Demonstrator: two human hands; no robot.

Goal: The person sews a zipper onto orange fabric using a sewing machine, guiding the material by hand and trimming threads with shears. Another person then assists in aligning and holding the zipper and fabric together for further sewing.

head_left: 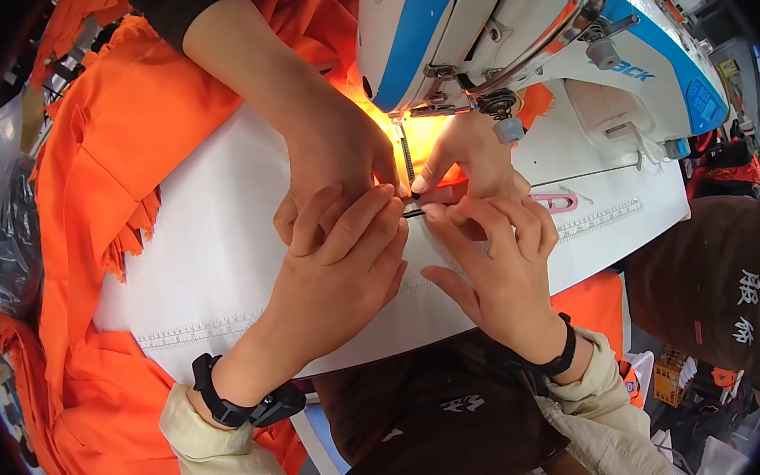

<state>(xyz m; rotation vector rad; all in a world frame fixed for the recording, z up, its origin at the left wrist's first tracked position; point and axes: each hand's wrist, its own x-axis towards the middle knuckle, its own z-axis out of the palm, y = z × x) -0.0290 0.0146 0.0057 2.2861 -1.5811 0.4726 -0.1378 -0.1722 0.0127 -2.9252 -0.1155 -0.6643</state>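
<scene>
My left hand (pixel 341 254) has bent fingers pressed together, with their tips against a co-worker's hand (pixel 324 152) left of the needle; whatever they hold is hidden. My right hand (pixel 500 259) is open, thumb apart and fingers curved; its index fingertip is beside a small dark strip (pixel 414 213) below the presser foot. Another hand of a co-worker (pixel 477 163) is right of the needle, thumb beside it, over brightly lit orange fabric (pixel 430 135). Both my wrists wear black straps. The blue and white sewing machine (pixel 426 33) stands above the hands.
Orange fabric (pixel 133 105) is heaped at the left and hangs over the edge of the white table (pixel 209 224). Printed rulers (pixel 200 330) run along the table. A pink-edged item (pixel 558 202) lies at the right. A person in brown (pixel 714 283) is at the right edge.
</scene>
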